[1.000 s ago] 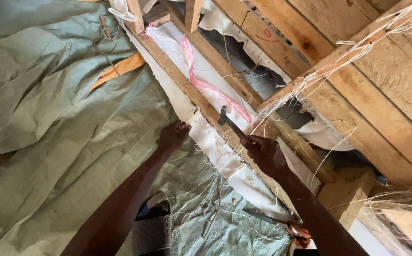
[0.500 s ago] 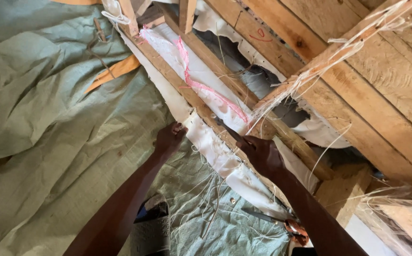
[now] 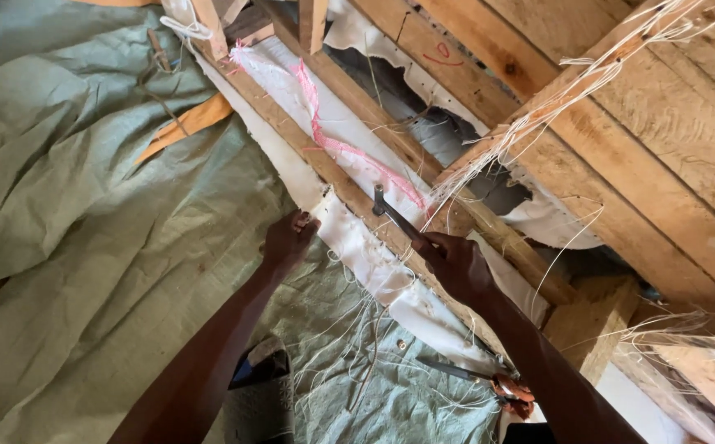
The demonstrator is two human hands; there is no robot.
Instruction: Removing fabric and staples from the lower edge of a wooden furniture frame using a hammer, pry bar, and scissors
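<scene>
Head view, L to R: white fabric [image 3: 357,242], soft and limp, is pinched by left hand [image 3: 286,241] fingers against wooden rail [image 3: 337,177]; best held near the edge. Small hammer [image 3: 394,215], stiff, light, is gripped at handle by right hand [image 3: 456,265], fingers wrapped tight.

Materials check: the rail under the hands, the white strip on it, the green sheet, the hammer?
Rail: bare sawn wood, grain showing, unfinished.
White strip: woven cloth, it seems; frayed threads hang off its edge.
Green sheet: woven plastic tarp by its look, creased, matte.
Hammer in the right hand: dark, probably metal.
Left hand pinches the strip.
</scene>
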